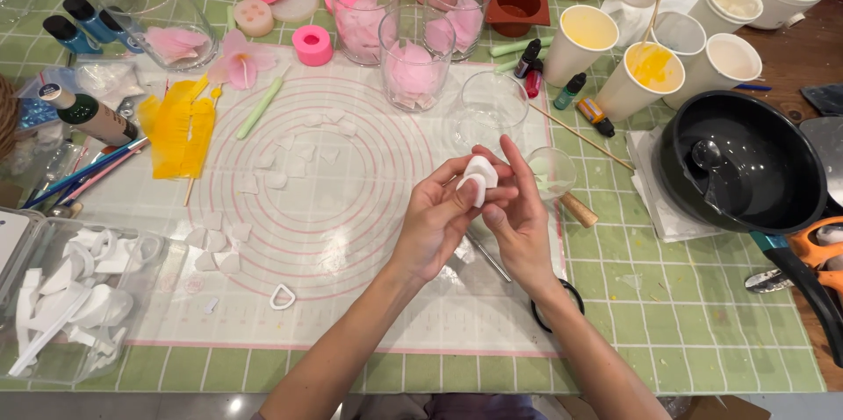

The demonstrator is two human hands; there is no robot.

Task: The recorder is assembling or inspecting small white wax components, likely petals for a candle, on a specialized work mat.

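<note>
Two hands are in view, the left hand and the right hand, with one white wax piece between them. Paper cups: five counted, two holding yellow liquid. Clear glass tumblers holding pink petals: three. Glass bowls: one with pink petals, plus one empty glass dish. Black pan: one. Wooden skewers: two. Small dropper bottles by the cups: four. Pink flower: one. Clear plastic box of white pieces: one. White petals loose on the mat: too many and too small for a firm count.
</note>
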